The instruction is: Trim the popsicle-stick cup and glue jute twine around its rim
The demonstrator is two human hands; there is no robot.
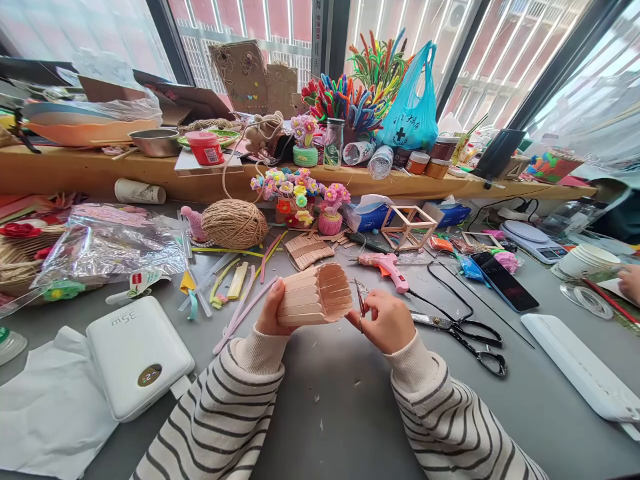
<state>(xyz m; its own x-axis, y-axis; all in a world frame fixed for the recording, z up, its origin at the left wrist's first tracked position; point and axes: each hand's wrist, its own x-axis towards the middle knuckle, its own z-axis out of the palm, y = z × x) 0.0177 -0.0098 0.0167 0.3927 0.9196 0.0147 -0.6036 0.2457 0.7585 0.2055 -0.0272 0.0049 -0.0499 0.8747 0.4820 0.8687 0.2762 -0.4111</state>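
My left hand [270, 313] grips a small round basket of wooden craft sticks [316, 293], held on its side with the open mouth facing right. My right hand [386, 321] is closed round a small pair of snips or tweezers [361, 300], its tips close to the basket's rim. Both hands hover just above the grey table [340, 400], near its middle. Both arms are in striped sleeves.
A pink glue gun [387, 265], black scissors [465, 333] and a phone [504, 281] lie to the right. A white device [137, 353] and paper sit at the left. A twine ball [234, 223], loose sticks [307, 250] and flower crafts stand behind. Another person's hand [631, 283] shows at far right.
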